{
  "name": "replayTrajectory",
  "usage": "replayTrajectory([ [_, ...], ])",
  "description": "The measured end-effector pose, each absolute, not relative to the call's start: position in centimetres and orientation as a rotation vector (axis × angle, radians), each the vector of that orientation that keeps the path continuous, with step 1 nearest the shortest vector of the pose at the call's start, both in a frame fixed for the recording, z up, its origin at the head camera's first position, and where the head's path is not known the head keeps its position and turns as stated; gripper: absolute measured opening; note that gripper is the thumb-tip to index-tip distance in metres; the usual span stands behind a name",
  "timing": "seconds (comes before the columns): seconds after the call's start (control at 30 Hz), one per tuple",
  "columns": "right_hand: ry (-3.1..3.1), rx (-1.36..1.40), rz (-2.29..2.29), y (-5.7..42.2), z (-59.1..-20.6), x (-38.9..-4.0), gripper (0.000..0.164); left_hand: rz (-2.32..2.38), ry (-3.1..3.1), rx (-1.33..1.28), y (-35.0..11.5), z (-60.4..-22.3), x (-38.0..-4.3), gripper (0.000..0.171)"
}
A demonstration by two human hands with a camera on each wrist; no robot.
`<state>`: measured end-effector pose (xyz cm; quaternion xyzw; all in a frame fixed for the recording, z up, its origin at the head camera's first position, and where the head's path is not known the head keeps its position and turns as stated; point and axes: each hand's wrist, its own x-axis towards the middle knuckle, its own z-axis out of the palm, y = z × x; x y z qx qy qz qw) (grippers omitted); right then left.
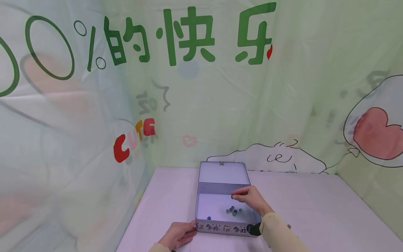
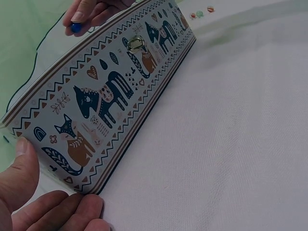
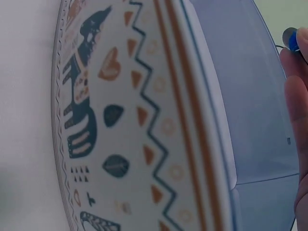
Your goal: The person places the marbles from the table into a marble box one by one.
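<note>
An open tin box (image 1: 220,226) with horses and foxes printed on its front stands on the table, its hinged lid (image 1: 224,173) tipped back. At the front left corner my left hand (image 1: 179,233) grips the box, thumb against the side and fingers low at the corner, as the left wrist view shows. Above the inside of the box, my right hand (image 1: 252,200) pinches a blue marble (image 2: 76,27) between thumb and fingertips. Beneath that hand lies a loose cluster of several green, blue and reddish marbles (image 1: 232,209). A single blue marble (image 1: 209,218) rests near the box's front left inner corner.
On the white-covered table (image 1: 318,206), right of the box, lie a few loose marbles (image 2: 199,14), partly hidden by the right sleeve in the head view. A metal clasp (image 2: 135,44) sits on the box front. Printed fabric curtains (image 1: 233,105) stand behind and at both sides.
</note>
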<state>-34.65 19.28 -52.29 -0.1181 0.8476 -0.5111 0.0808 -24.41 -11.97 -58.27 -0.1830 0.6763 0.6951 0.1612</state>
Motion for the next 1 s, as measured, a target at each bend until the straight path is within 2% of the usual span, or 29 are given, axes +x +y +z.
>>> replayTrajectory([
  [1.0, 2.547, -0.277, -1.536, 18.6, -51.2, -33.8, 0.025, 2.024, 1.928, -0.458, -12.0, -58.5, -24.2, 0.046],
])
